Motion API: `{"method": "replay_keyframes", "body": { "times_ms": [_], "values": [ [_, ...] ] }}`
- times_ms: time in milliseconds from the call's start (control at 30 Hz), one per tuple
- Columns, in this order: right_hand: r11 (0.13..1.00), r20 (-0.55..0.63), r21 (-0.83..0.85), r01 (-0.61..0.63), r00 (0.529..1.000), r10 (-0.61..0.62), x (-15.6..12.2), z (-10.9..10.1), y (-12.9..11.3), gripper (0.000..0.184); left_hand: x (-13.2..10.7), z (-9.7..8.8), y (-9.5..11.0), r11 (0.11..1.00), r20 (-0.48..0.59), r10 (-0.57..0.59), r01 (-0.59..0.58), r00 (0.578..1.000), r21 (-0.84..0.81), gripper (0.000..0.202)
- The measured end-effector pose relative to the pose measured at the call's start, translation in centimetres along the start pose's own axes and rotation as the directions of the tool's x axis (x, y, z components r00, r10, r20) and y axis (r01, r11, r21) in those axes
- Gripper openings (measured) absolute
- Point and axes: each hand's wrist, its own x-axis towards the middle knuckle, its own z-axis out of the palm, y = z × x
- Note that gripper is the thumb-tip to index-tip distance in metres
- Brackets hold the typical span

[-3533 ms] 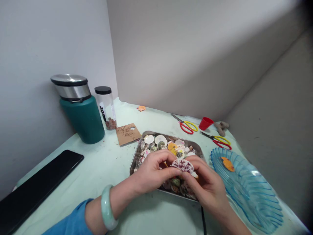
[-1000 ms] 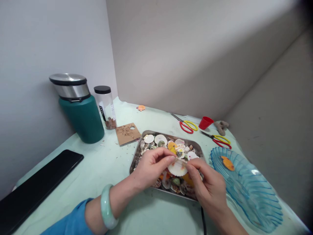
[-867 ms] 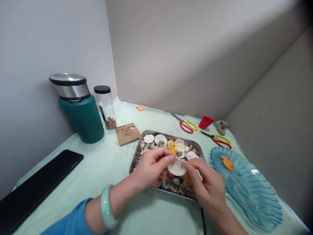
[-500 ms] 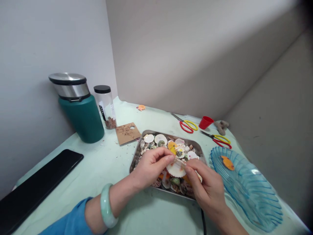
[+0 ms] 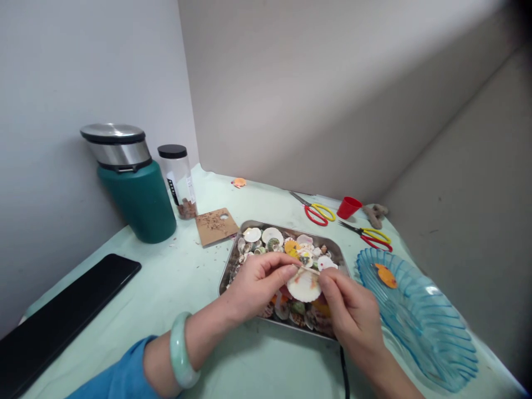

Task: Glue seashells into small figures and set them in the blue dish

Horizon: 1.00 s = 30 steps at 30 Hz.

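Observation:
Between my two hands is a white scallop shell [image 5: 305, 287] with faint orange marks, its hinge edge up and its ribbed rim down. My left hand [image 5: 260, 280], with a pale green bangle [image 5: 182, 349] on the wrist, pinches the shell's upper left edge with thumb and forefinger. At the upper right edge, the fingertips of my right hand [image 5: 355, 307] are closed on the shell. Both hands are over a metal tray [image 5: 223, 282] heaped with shells, among them a yellow scallop [image 5: 291, 246] and a white round shell [image 5: 272, 237].
A blue ribbed dish [image 5: 440, 327] with an orange piece [image 5: 386, 276] is at right. Behind are two scissors [image 5: 318, 213] [image 5: 372, 238] and a red cup [image 5: 349, 208]. At left are a green bottle [image 5: 139, 202], a jar [image 5: 180, 185], a board [image 5: 216, 226] and a black slab [image 5: 70, 327].
The scallop shell has shifted slightly right and turned, so more of its face shows. My right fingers have moved a little along its edge; the left hand has barely moved.

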Motion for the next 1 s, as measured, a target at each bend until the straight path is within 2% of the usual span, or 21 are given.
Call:
{"method": "replay_keyframes", "body": {
  "times_ms": [133, 300, 600, 1000],
  "values": [
    [0.998, 0.01, 0.017, -0.054, 0.999, 0.053, -0.02, 0.08, 0.27, 0.024, 0.04, 0.07, -0.09, 1.0, -0.005, 0.005, -0.005, 1.0, -0.027, 0.019],
    [0.999, 0.018, 0.025, -0.046, 0.999, 0.045, 0.03, 0.1, 0.14, 0.024, 0.05, 0.24, -0.13, 0.992, -0.04, 0.046, -0.051, 0.998, -0.119, 0.013],
    [0.999, 0.013, 0.035, 0.014, 1.0, -0.015, 0.11, 0.05, 0.1, 0.014, 0.04, 0.04, -0.36, 0.986, -0.09, 0.165, -0.165, 0.982, 0.004, 0.006],
    [1.0, 0.006, 0.018, 0.018, 1.0, -0.018, 0.12, 0.04, 0.07, 0.015, -0.06, 0.05, -0.17, 0.968, -0.093, 0.246, -0.241, 0.965, 0.063, 0.004]
  ]
}}
